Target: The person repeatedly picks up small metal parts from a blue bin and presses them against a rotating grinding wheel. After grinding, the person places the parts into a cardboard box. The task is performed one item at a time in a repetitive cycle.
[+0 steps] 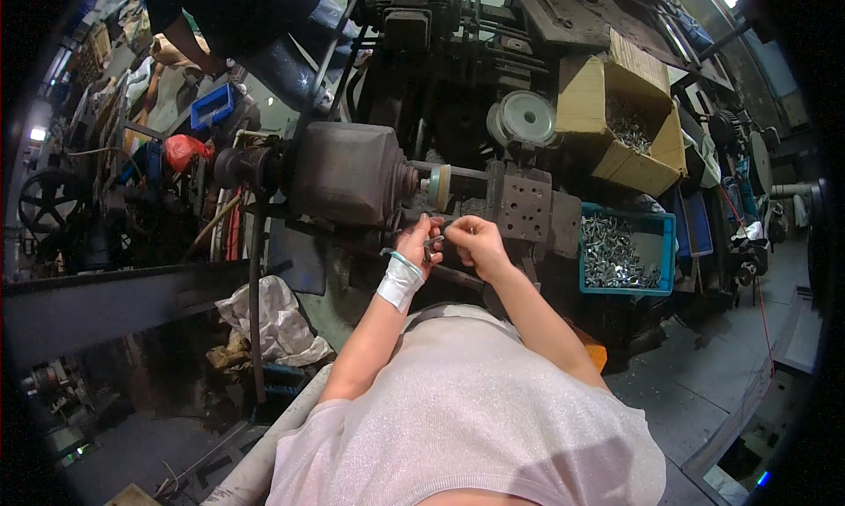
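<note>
In front of the machine's spindle, my left hand (415,244) is closed around small metal parts (432,241); their exact kind is too small to tell. White tape wraps that wrist, with a greenish band at its upper edge. Close beside it on the right, my right hand (476,244) is pinched, its fingertips almost meeting the left fingers. What it holds, if anything, I cannot make out. Just beyond both hands sits a round wheel (438,187), pale green and tan, on the spindle. To its right stands a dark block with several holes (525,209).
A blue bin (672,253) of shiny metal parts stands at right, below an open cardboard box (579,92) holding more metal pieces. A dark machine housing (345,173) is left of the wheel. Another person (238,18) is at the upper left. White sacking (275,321) lies lower left.
</note>
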